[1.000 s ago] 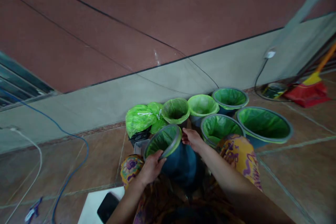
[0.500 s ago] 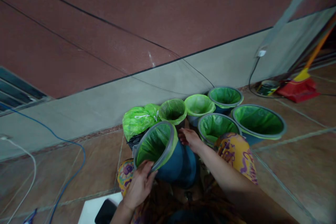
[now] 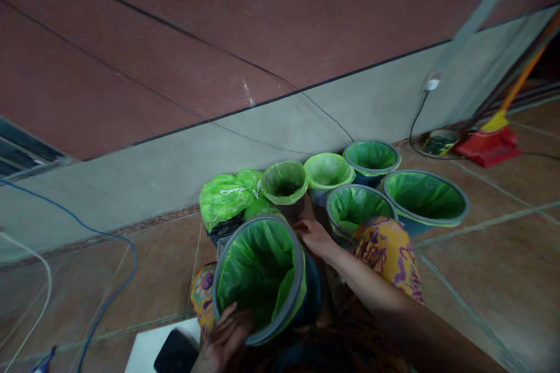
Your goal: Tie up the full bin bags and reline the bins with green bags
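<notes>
A blue trash bin with a grey rim stands between my knees, its mouth tilted toward me. A green trash bag lines it and folds over the rim. My left hand grips the near left of the rim, fingertips over the inside edge. At the far right of the rim, my right hand has its fingers bent against the edge; the fingertips are partly hidden. Behind stand a lined grey bin, a lighter lined bin and several blue lined bins.
Left of the bins sits a tied green bag. A black phone rests on a white surface at lower left. Blue cable crosses the floor. A red dustpan and a tin stand at right.
The bin's mouth has tipped further toward me. My left hand has moved down along the rim with its fingers over the inside; my right hand has moved in against the rim.
</notes>
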A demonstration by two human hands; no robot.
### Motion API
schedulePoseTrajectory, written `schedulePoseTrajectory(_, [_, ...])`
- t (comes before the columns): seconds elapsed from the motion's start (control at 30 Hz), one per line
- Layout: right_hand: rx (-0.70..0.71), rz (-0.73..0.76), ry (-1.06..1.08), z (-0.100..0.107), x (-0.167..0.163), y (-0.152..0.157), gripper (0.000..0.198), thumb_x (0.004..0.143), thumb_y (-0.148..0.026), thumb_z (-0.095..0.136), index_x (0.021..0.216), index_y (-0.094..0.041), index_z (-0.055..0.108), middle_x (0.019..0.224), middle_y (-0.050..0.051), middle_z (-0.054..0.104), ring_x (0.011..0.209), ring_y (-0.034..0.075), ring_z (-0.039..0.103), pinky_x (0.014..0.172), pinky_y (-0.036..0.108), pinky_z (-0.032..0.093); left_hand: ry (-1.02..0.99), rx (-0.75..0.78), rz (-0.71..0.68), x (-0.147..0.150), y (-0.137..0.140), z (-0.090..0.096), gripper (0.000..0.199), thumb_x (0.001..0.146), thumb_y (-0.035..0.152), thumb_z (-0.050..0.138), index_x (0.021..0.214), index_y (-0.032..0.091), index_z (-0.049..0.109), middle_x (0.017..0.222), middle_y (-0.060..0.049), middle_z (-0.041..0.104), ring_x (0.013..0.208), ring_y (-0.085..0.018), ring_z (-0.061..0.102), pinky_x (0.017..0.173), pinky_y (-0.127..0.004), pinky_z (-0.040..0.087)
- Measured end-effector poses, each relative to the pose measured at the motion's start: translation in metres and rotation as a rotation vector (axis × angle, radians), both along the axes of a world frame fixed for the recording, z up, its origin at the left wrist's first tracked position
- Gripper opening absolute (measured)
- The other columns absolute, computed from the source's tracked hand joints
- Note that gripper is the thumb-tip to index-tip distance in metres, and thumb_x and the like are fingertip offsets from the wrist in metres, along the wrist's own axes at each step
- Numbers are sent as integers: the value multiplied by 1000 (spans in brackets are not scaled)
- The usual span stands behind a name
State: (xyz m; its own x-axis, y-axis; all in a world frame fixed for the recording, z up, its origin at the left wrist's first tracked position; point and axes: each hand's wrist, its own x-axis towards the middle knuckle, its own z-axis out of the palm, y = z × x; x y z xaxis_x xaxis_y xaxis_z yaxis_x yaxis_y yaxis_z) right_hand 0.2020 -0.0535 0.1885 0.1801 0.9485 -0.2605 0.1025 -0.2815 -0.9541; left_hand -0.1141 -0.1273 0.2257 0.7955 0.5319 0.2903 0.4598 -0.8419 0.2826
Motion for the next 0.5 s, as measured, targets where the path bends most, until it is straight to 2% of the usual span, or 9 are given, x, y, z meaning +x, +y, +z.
schedulePoseTrajectory(0.1, [63, 25, -407, 2, 21, 1, 18, 75, -17, 60, 88, -17, 72, 93, 10, 74, 90, 22, 66, 82, 31, 47, -5, 60, -42, -6, -5, -15, 23, 90, 32, 52, 110, 22, 58, 96, -4, 75, 99, -14, 69, 110, -31, 40])
schedulePoseTrajectory(0.2, [104, -70, -471, 15, 33, 14, 23, 84, -27, 52, 95, -19, 70, 100, 9, 73, 93, 22, 65, 86, 33, 46, -1, 112, -79, -8, -8, -23, 21, 92, 34, 50, 106, 22, 60, 91, -3, 75, 98, -15, 69, 111, -32, 39])
schedulePoseTrajectory(0.27, [161, -52, -370, 26, 31, 21, 30, 88, -38, 47, 94, -19, 69, 97, 7, 72, 90, 21, 65, 84, 34, 46, -4, 150, -145, -7, -7, -25, 21, 92, 34, 49, 103, 21, 61, 90, -3, 74, 100, -13, 68, 114, -31, 34])
schedulePoseTrajectory(0.33, [179, 36, -193, 34, 24, 22, 36, 87, -47, 47, 88, -19, 69, 90, 6, 72, 85, 21, 64, 81, 34, 47, -15, 169, -200, -4, -5, -26, 19, 93, 31, 48, 102, 20, 61, 90, -2, 74, 103, -11, 67, 116, -29, 29])
schedulePoseTrajectory(0.4, [100, 83, 57, 38, 17, 15, 37, 84, -50, 51, 82, -18, 69, 83, 5, 72, 81, 21, 65, 78, 34, 48, -5, 143, -204, 1, -5, -27, 19, 93, 28, 47, 102, 20, 62, 91, -2, 75, 105, -11, 66, 116, -30, 29])
schedulePoseTrajectory(0.5, [-44, -1, 425, 39, 15, -4, 30, 76, -46, 63, 84, -19, 70, 83, 4, 73, 77, 20, 66, 73, 32, 50, 27, 20, -148, 8, -13, -25, 21, 93, 26, 47, 105, 25, 64, 93, -2, 76, 101, -14, 68, 111, -34, 39])
